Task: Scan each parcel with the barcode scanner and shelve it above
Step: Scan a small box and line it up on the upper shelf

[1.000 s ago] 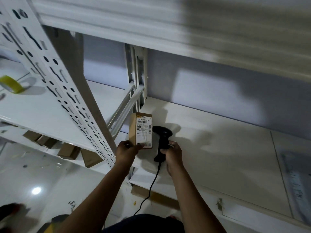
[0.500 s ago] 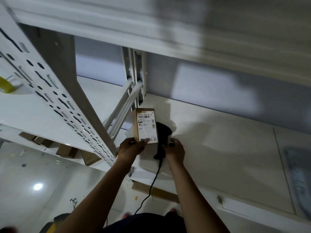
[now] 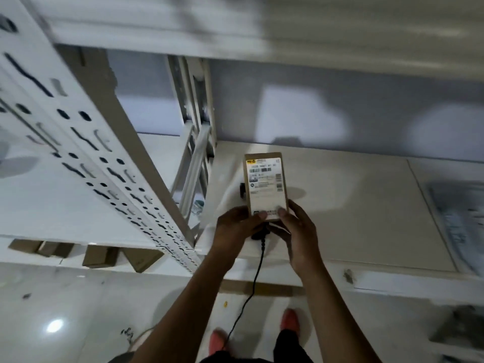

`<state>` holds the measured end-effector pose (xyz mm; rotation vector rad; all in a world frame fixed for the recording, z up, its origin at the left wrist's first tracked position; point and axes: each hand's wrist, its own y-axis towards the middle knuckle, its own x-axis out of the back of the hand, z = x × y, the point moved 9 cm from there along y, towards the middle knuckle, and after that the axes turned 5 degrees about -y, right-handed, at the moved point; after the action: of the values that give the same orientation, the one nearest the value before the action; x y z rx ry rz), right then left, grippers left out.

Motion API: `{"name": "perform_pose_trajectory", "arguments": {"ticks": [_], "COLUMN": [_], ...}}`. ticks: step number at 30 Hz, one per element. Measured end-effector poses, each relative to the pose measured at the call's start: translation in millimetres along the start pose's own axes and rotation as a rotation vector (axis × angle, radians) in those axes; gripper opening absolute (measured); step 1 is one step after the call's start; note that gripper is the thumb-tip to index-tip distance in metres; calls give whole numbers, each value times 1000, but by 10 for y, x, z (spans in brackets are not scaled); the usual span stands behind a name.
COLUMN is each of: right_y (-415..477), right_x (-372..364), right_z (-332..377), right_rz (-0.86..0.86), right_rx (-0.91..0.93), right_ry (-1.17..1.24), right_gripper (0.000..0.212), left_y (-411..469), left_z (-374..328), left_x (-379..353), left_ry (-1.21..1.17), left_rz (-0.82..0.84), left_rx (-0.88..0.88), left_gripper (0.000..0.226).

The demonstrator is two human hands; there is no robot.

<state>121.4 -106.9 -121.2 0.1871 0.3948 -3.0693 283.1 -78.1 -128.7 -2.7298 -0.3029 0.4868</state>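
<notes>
A small brown cardboard parcel [image 3: 265, 187] with a white shipping label faces up over the white shelf board [image 3: 353, 205]. My left hand [image 3: 233, 224] grips its lower left corner and my right hand [image 3: 301, 231] its lower right corner, thumbs on the label. The black barcode scanner [image 3: 242, 190] sits under the parcel, mostly hidden; only its head at the left and its handle end between my hands show. Whether a hand still touches the scanner I cannot tell. Its black cable [image 3: 258, 268] hangs down over the shelf's front edge.
A perforated white upright [image 3: 110, 163] stands just left of my hands. The upper shelf's beam [image 3: 262, 35] runs overhead. A clear-wrapped item [image 3: 458, 218] lies at the shelf's right end. Several cardboard boxes [image 3: 99, 255] sit on the lower shelf at left.
The parcel has swung right, from beside the scanner to over it. My right hand has left its grip on the scanner's handle and taken the parcel's corner.
</notes>
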Motion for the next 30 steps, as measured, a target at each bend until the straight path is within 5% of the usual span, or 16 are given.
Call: {"name": "perform_pose_trajectory", "arguments": {"ticks": [14, 30], "right_y": [-264, -727], "right_x": [750, 2492], "right_z": [733, 1334], "right_rz": [-97, -162], "right_rx": [174, 325], "right_ry": [144, 140], "right_gripper": [40, 39], "left_y": [-186, -706], "left_z": [-411, -173], "left_x": [-940, -2713], "left_ry": [62, 72], "left_rz": [122, 194], "left_rx": [-155, -232], "left_gripper": [29, 32]}}
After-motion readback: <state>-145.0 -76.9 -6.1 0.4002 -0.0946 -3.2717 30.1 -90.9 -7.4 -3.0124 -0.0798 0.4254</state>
